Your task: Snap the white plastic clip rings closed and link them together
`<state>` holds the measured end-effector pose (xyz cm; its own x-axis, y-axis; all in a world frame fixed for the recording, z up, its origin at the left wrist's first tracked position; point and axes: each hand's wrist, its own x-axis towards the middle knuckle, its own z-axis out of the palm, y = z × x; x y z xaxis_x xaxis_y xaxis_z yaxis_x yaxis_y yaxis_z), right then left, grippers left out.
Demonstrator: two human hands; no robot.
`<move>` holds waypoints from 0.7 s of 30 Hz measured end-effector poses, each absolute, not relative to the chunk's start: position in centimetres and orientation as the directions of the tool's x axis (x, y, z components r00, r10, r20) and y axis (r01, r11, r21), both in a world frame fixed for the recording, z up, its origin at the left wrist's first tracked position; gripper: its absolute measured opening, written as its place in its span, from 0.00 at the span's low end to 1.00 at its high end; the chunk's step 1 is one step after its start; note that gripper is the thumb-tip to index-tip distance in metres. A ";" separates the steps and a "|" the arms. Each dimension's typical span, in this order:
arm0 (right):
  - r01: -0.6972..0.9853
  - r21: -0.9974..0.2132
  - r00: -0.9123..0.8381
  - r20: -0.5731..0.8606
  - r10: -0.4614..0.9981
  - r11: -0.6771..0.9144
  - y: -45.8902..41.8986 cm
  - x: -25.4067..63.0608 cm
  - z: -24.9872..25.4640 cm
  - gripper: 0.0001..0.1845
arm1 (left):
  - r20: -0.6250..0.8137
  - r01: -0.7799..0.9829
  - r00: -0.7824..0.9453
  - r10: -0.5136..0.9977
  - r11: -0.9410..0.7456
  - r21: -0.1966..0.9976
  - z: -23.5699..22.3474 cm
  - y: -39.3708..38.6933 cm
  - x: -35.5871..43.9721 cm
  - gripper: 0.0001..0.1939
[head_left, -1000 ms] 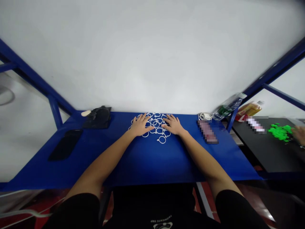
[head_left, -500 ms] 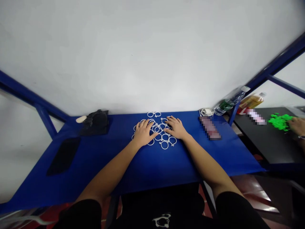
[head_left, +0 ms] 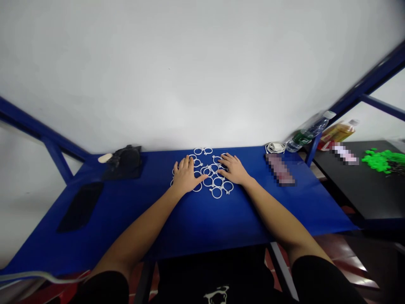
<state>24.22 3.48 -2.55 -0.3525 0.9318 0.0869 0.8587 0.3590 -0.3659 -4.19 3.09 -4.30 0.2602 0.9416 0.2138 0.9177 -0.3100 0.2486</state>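
Note:
Several white rings (head_left: 217, 193), each with a small clip-like tab, lie loosely spread on the blue table (head_left: 218, 223). Flat over the left part of them rests my left hand (head_left: 185, 175), fingers stretched and thumb out to the right; some rings are partly hidden beneath it. My right hand (head_left: 234, 169) lies on the right edge of the spread, its fingers extended and pointing left over a few rings. Neither hand grips a ring. Two rings (head_left: 203, 151) sit apart near the wall, beyond both hands.
On the left are a black plastic bag (head_left: 125, 162), a pale oval object (head_left: 105, 158) and a dark flat rectangle (head_left: 80, 207). At right stand a coiled white cable (head_left: 275, 147), a blurred-out item (head_left: 281, 169) and a water bottle (head_left: 310, 133). Green pieces (head_left: 378, 160) lie on a black table.
My left hand has slid slightly left, uncovering rings near its fingertips. My right hand is nearly still. The other person's hand by the green pieces has left the view.

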 end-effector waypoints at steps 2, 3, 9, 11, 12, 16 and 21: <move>0.859 -0.358 -0.359 0.086 0.929 0.365 3.5 24.2 -2.5 0.33 | 0.160 0.943 0.240 0.957 -0.269 0.196 -3.5 3.0 -4.2 0.54; 0.859 -0.356 -0.363 0.086 0.928 0.369 3.5 24.2 -2.5 0.33 | 0.132 0.953 0.230 0.964 -0.251 0.169 -3.0 3.0 -4.3 0.54; 0.863 -0.346 -0.364 0.083 0.928 0.370 3.4 24.2 -2.5 0.33 | 0.089 0.976 0.198 0.976 -0.205 0.078 -0.5 4.4 -4.7 0.50; 0.864 -0.340 -0.366 0.080 0.927 0.371 3.2 24.2 -2.4 0.33 | 0.115 0.963 0.240 0.964 -0.252 0.097 -0.2 5.5 -4.7 0.49; 0.865 -0.337 -0.368 0.081 0.926 0.373 3.1 24.2 -2.4 0.33 | 0.117 0.948 0.285 0.951 -0.297 0.109 -0.2 6.2 -4.5 0.48; 0.863 -0.325 -0.380 0.091 0.921 0.388 2.9 24.4 -2.4 0.33 | -0.005 0.879 0.457 0.890 -0.450 0.160 -0.5 8.5 -3.4 0.49; 0.866 -0.308 -0.381 0.104 0.919 0.394 3.1 24.6 -2.8 0.34 | -0.122 0.858 0.495 0.860 -0.461 0.229 -0.8 8.6 -1.5 0.48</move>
